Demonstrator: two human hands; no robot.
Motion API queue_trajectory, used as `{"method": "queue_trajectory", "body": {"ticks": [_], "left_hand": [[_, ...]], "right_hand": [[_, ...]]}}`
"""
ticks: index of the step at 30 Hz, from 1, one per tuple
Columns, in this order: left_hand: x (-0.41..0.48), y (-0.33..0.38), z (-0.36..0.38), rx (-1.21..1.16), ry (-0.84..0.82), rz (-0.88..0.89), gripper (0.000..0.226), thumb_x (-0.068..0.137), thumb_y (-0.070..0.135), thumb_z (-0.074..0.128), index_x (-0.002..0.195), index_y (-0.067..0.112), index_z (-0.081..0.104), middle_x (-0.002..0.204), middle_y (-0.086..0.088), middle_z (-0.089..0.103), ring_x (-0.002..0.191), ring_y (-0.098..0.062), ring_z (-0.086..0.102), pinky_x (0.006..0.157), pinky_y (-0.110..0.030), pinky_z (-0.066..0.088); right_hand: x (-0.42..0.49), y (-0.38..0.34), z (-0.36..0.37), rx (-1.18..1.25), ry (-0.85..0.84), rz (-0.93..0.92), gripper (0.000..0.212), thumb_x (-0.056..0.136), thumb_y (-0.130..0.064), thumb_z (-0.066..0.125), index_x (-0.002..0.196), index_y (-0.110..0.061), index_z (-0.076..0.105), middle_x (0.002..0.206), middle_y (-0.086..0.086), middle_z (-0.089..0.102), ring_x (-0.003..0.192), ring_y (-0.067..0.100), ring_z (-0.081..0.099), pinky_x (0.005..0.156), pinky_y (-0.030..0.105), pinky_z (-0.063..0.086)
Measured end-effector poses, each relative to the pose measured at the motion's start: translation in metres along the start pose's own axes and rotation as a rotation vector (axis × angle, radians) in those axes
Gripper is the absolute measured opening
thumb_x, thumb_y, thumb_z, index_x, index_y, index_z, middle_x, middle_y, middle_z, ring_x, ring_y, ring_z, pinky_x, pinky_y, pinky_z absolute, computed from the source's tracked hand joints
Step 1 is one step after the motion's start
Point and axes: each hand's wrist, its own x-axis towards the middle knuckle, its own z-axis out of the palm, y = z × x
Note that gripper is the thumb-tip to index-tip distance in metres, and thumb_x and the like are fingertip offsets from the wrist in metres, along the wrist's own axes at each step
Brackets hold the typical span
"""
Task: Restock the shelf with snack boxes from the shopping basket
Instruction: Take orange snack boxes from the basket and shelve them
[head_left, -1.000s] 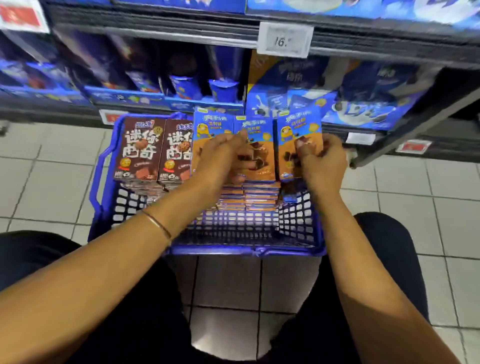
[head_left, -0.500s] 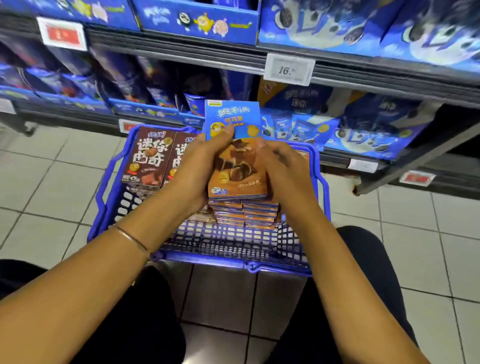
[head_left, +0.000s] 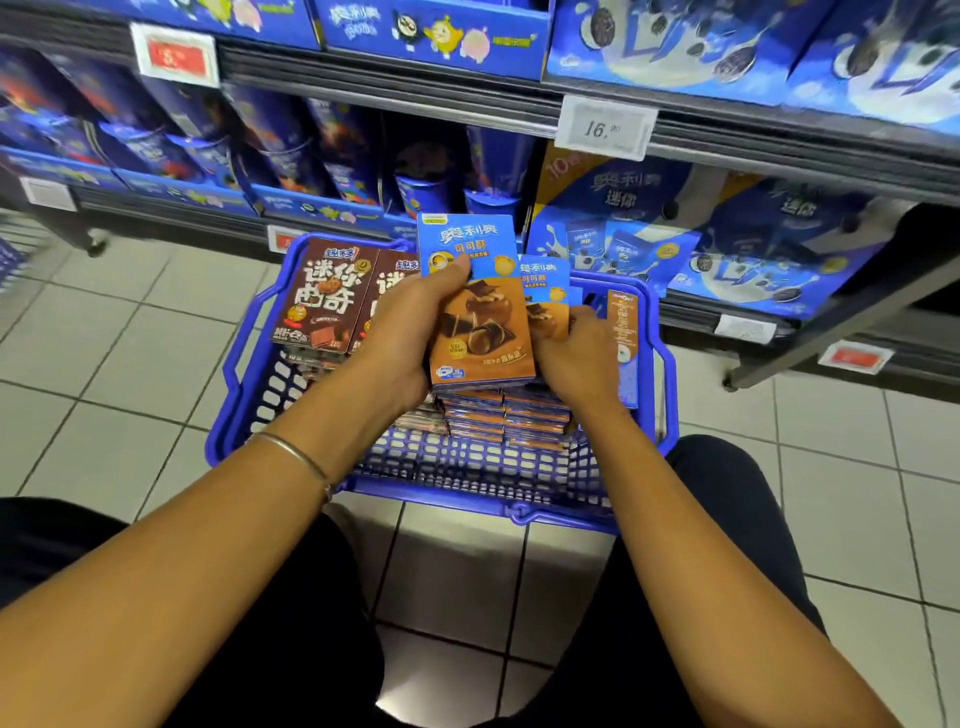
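Since half a second ago the hands have parted: the right hand (head_left: 582, 353) has slid off to the right and now shows a second box (head_left: 545, 301) of its own, while the first snack box (head_left: 480, 312) stands a little higher above the load. The left hand (head_left: 410, 338) has a firm grip on that first box, thumb across the blue front and fingers behind it, holding it upright. The right hand's grip is closed on the lower part of the second box, just behind and to the right. Both boxes are still over the shopping basket (head_left: 519, 512), not on the shelf (head_left: 363, 85). I judge the job barely begun (no matching box shows on the shelf). Flat stacks (head_left: 498, 415) of the same boxes fill the near middle of the basket, two brown boxes (head_left: 324, 301) stand at its far left, and one more box (head_left: 623, 332) leans on the right wall. For room, the basket's far rim sits close under the lower shelf. The rail with the price tag (head_left: 605, 127) overhangs farther up, so a box probably has to go up and then far, under that rail. Bare tiled floor (head_left: 130, 338) lies to the left.
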Motion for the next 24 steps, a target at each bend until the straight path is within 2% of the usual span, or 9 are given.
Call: {"method": "queue_trajectory", "body": {"ticks": [3, 6, 9, 11, 14, 16, 18, 21, 24], "left_hand": [[0.001, 0.002, -0.002, 0.001, 0.001, -0.007, 0.041, 0.1, 0.032, 0.07, 0.13, 0.004, 0.07, 0.116, -0.017, 0.078, 0.11, -0.038, 0.075, 0.089, -0.052, 0.064], [0.0, 0.003, -0.005, -0.004, -0.01, -0.015, 0.043, 0.1, 0.039, 0.068, 0.13, 0.008, 0.071, 0.117, -0.016, 0.078, 0.107, -0.036, 0.076, 0.086, -0.05, 0.065], [-0.001, 0.004, -0.01, -0.045, -0.02, -0.001, 0.046, 0.104, 0.05, 0.058, 0.13, 0.014, 0.072, 0.118, -0.012, 0.079, 0.104, -0.034, 0.078, 0.082, -0.049, 0.066], [-0.001, 0.004, -0.013, -0.084, -0.002, 0.012, 0.048, 0.106, 0.055, 0.049, 0.127, 0.018, 0.072, 0.117, -0.011, 0.079, 0.104, -0.033, 0.078, 0.081, -0.048, 0.066], [-0.002, 0.003, -0.015, -0.128, 0.054, 0.03, 0.051, 0.107, 0.057, 0.044, 0.124, 0.019, 0.073, 0.117, -0.011, 0.079, 0.107, -0.033, 0.076, 0.082, -0.046, 0.065], [-0.003, 0.003, -0.015, -0.145, 0.062, 0.037, 0.053, 0.107, 0.059, 0.041, 0.119, 0.019, 0.074, 0.117, -0.012, 0.079, 0.105, -0.032, 0.076, 0.079, -0.045, 0.066], [-0.005, 0.003, -0.015, -0.155, 0.057, 0.039, 0.057, 0.107, 0.062, 0.039, 0.12, 0.02, 0.074, 0.116, -0.012, 0.079, 0.103, -0.032, 0.077, 0.075, -0.047, 0.066], [-0.007, 0.003, -0.015, -0.171, 0.01, 0.057, 0.062, 0.106, 0.066, 0.034, 0.116, 0.021, 0.075, 0.108, -0.011, 0.081, 0.091, -0.031, 0.08, 0.061, -0.045, 0.066], [-0.007, 0.002, -0.016, -0.157, -0.056, 0.087, 0.073, 0.105, 0.07, 0.029, 0.105, 0.021, 0.083, 0.106, -0.011, 0.081, 0.091, -0.03, 0.08, 0.062, -0.042, 0.065]], "right_hand": [[-0.007, 0.0, -0.002, 0.096, 0.047, -0.008, 0.045, 0.088, -0.044, 0.073, 0.121, -0.02, 0.056, 0.115, 0.005, 0.068, 0.11, 0.029, 0.063, 0.084, 0.049, 0.056], [-0.01, -0.003, -0.012, 0.214, 0.116, -0.022, 0.034, 0.088, -0.034, 0.078, 0.112, -0.029, 0.054, 0.106, -0.002, 0.071, 0.096, 0.017, 0.069, 0.081, 0.045, 0.058], [-0.01, -0.013, -0.031, 0.301, 0.174, -0.017, 0.034, 0.088, -0.035, 0.078, 0.116, -0.028, 0.06, 0.101, -0.006, 0.073, 0.091, 0.011, 0.07, 0.078, 0.035, 0.058], [-0.01, -0.023, -0.044, 0.388, 0.183, -0.019, 0.034, 0.088, -0.033, 0.077, 0.118, -0.026, 0.063, 0.094, -0.008, 0.076, 0.086, 0.009, 0.073, 0.077, 0.034, 0.059], [-0.016, -0.041, -0.058, 0.513, 0.127, -0.056, 0.034, 0.092, -0.026, 0.074, 0.123, -0.017, 0.065, 0.096, -0.001, 0.079, 0.086, 0.013, 0.076, 0.075, 0.035, 0.061], [-0.024, -0.05, -0.064, 0.57, 0.067, -0.09, 0.03, 0.094, -0.021, 0.07, 0.123, -0.015, 0.067, 0.093, -0.001, 0.08, 0.082, 0.012, 0.077, 0.068, 0.026, 0.058], [-0.032, -0.059, -0.064, 0.594, -0.005, -0.134, 0.023, 0.096, -0.019, 0.067, 0.118, -0.015, 0.07, 0.088, -0.002, 0.08, 0.079, 0.011, 0.077, 0.065, 0.023, 0.057], [-0.044, -0.069, -0.054, 0.559, -0.082, -0.186, 0.019, 0.097, -0.023, 0.066, 0.114, -0.016, 0.073, 0.09, 0.0, 0.08, 0.084, 0.014, 0.076, 0.072, 0.027, 0.059], [-0.054, -0.072, -0.034, 0.472, -0.112, -0.226, 0.018, 0.098, -0.028, 0.064, 0.113, -0.022, 0.073, 0.092, -0.008, 0.078, 0.089, 0.008, 0.074, 0.077, 0.029, 0.057]]}}
